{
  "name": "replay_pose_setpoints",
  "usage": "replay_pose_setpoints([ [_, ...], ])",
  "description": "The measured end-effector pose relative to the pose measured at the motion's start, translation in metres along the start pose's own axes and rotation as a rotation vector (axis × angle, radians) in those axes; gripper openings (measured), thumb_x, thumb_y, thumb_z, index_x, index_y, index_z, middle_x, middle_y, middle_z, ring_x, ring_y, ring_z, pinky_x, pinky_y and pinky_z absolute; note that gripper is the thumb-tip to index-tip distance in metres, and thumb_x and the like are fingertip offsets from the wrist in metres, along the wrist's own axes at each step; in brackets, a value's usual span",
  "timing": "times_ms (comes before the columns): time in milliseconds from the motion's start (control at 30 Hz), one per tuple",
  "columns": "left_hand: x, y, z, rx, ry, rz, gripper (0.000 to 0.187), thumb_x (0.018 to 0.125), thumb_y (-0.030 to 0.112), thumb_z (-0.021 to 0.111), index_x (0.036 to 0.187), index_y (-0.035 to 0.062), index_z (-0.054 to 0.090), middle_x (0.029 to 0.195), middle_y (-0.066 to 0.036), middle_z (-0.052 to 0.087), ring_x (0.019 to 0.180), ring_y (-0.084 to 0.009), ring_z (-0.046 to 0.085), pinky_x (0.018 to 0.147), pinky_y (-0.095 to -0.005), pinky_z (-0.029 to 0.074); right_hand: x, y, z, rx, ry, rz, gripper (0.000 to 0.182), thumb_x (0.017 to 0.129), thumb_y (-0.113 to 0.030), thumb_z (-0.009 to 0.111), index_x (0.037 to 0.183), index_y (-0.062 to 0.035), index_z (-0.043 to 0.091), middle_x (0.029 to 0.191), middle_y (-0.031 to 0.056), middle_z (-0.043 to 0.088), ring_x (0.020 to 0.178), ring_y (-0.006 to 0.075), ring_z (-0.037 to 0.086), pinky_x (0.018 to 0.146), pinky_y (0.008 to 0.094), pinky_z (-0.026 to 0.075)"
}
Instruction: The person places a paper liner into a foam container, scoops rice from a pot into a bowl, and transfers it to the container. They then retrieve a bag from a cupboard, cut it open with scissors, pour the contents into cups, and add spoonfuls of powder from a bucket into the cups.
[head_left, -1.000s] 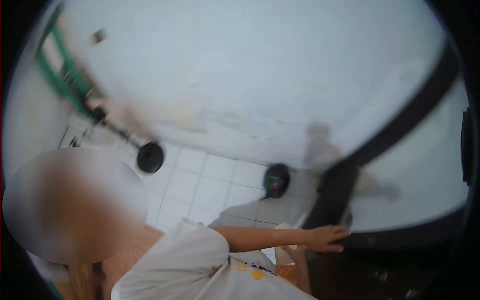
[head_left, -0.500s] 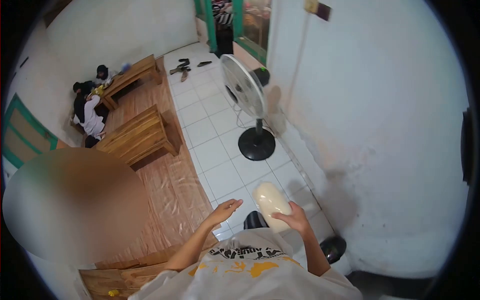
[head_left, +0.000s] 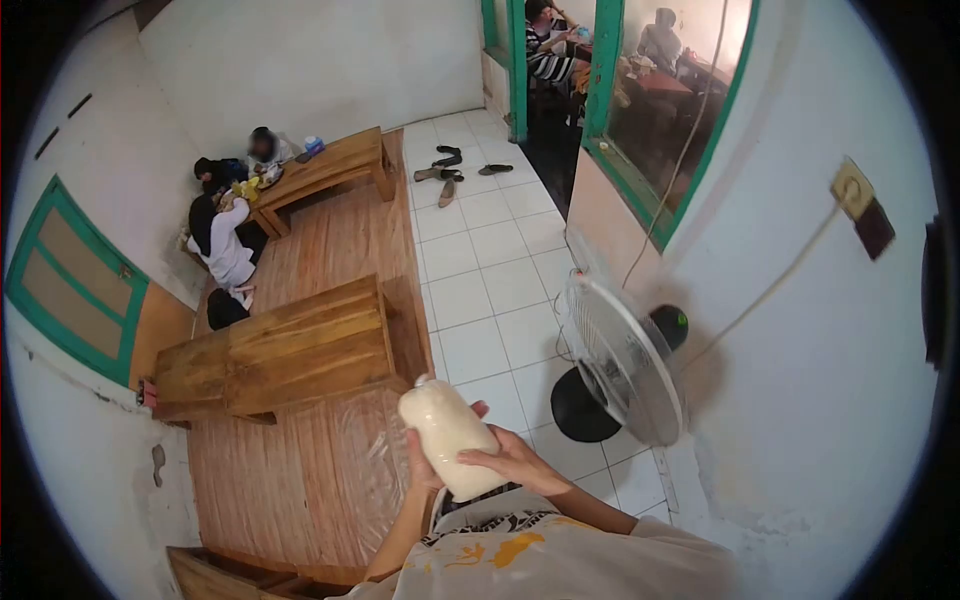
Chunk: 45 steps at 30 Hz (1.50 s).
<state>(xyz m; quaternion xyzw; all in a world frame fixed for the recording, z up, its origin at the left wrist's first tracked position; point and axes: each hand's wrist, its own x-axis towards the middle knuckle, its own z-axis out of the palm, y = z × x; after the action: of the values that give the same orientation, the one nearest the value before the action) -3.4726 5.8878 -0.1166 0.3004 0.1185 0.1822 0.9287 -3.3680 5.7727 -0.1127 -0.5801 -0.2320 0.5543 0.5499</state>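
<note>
A plump, cream-coloured bag (head_left: pixel 445 430) in clear plastic is held upright and slightly tilted in front of my body. My left hand (head_left: pixel 422 465) presses against its left side, with the fingers partly hidden behind it. On the right side, my right hand (head_left: pixel 510 462) wraps round the lower part, thumb across the front. The bag's top end is narrow and points away from me.
A standing fan (head_left: pixel 625 360) is at the right by the wall. Low wooden tables (head_left: pixel 280 345) stand on the left mat, and several people (head_left: pixel 220 240) sit beyond. Shoes (head_left: pixel 447 192) lie on the tiles near the doorway. More people are visible through it.
My left hand, free before, has come onto the bag. My right hand and the bag have moved left. The view has shifted, showing more of the doorway and window.
</note>
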Motion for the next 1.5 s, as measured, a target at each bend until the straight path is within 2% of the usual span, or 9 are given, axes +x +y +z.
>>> replay_pose_setpoints([
  [200, 0.171, 0.061, -0.05, -0.135, 0.311, 0.137, 0.088, 0.078, 0.078, 0.035, 0.131, 0.0085, 0.042, 0.112, -0.024, 0.055, 0.101, -0.0386, 0.055, 0.089, -0.0512, 0.046, 0.151, -0.119, -0.058, -0.184, -0.102, -0.17, 0.082, 0.08, -0.053, 0.063, 0.135, 0.0014, 0.036, 0.129, 0.0208, 0.046, 0.12, 0.0287, 0.046, 0.101, 0.0352, 0.035],
  [300, 0.276, 0.096, -0.063, -0.134, 0.137, 0.101, 0.093, 0.076, 0.08, 0.033, 0.134, 0.0075, 0.039, 0.113, -0.021, 0.056, 0.103, -0.0396, 0.055, 0.091, -0.0521, 0.045, 0.252, -0.135, -0.107, -0.228, -0.159, -0.043, 0.084, 0.081, -0.053, 0.062, 0.139, 0.0, 0.032, 0.135, 0.0198, 0.042, 0.123, 0.0298, 0.044, 0.102, 0.0362, 0.035],
  [533, 0.559, 0.208, -0.026, -0.061, 0.285, 0.009, 0.089, 0.079, 0.08, 0.026, 0.122, 0.0044, 0.047, 0.098, -0.018, 0.059, 0.093, -0.0355, 0.058, 0.088, -0.0508, 0.047, 0.394, -0.294, -0.248, -0.167, 0.293, -0.141, 0.039, 0.095, -0.031, 0.05, 0.12, -0.0023, 0.056, 0.111, 0.0134, 0.061, 0.103, 0.0204, 0.057, 0.092, 0.0328, 0.044],
  [667, 0.717, 0.237, -0.026, -0.241, 0.108, -0.075, 0.087, 0.079, 0.078, 0.033, 0.121, 0.0038, 0.047, 0.1, -0.017, 0.059, 0.095, -0.0341, 0.057, 0.094, -0.0494, 0.043, 0.44, -0.359, -0.363, 0.066, 0.517, -0.551, 0.033, 0.098, -0.022, 0.044, 0.111, 0.004, 0.059, 0.089, 0.0079, 0.065, 0.076, 0.0113, 0.058, 0.069, 0.0245, 0.046],
  [800, 0.865, 0.232, -0.028, -0.269, 0.103, -0.064, 0.086, 0.078, 0.078, 0.036, 0.122, 0.0043, 0.048, 0.103, -0.016, 0.059, 0.095, -0.0339, 0.058, 0.097, -0.049, 0.042, 0.468, -0.46, -0.457, 0.15, 0.847, -1.124, 0.052, 0.091, -0.05, 0.049, 0.088, 0.0, 0.065, 0.063, 0.0039, 0.054, 0.055, 0.0091, 0.048, 0.044, 0.0213, 0.033],
  [933, 0.999, 0.227, -0.033, -0.156, 0.106, -0.013, 0.077, 0.082, 0.073, 0.037, 0.125, 0.01, 0.048, 0.108, -0.014, 0.057, 0.098, -0.0312, 0.056, 0.1, -0.049, 0.035, 0.509, -0.598, -0.561, -0.404, 0.393, -1.825, 0.059, 0.093, -0.052, 0.044, 0.075, 0.0002, 0.065, 0.053, 0.0063, 0.055, 0.044, 0.0114, 0.044, 0.042, 0.0223, 0.032],
  [1033, 1.101, 0.234, -0.032, -0.089, 0.1, 0.062, 0.077, 0.082, 0.073, 0.037, 0.124, 0.0097, 0.049, 0.107, -0.014, 0.058, 0.097, -0.0308, 0.057, 0.099, -0.0495, 0.037, 0.58, -0.689, -0.612, -0.393, 0.205, -2.311, 0.035, 0.094, -0.035, 0.046, 0.081, -0.0083, 0.064, 0.053, 0.0021, 0.05, 0.044, 0.0107, 0.042, 0.044, 0.0238, 0.03],
  [1100, 1.162, 0.241, -0.026, -0.087, 0.099, 0.084, 0.077, 0.082, 0.073, 0.038, 0.122, 0.0095, 0.05, 0.107, -0.014, 0.058, 0.097, -0.0305, 0.057, 0.098, -0.0498, 0.038, 0.609, -0.75, -0.64, -0.462, 0.16, -2.358, 0.022, 0.093, -0.025, 0.051, 0.105, -0.0206, 0.069, 0.055, -0.0029, 0.046, 0.045, 0.0073, 0.038, 0.044, 0.0253, 0.024],
  [1500, 1.604, 0.182, 0.074, 0.021, 0.082, -0.068, 0.083, 0.079, 0.079, 0.033, 0.117, 0.0085, 0.052, 0.099, -0.012, 0.06, 0.085, -0.0304, 0.06, 0.086, -0.0462, 0.049, 0.755, -0.866, -0.917, -0.968, 0.711, -2.452, 0.024, 0.082, -0.005, 0.05, 0.06, -0.0068, 0.04, 0.05, -0.0036, 0.03, 0.044, 0.0053, 0.026, 0.046, 0.0208, 0.023],
])
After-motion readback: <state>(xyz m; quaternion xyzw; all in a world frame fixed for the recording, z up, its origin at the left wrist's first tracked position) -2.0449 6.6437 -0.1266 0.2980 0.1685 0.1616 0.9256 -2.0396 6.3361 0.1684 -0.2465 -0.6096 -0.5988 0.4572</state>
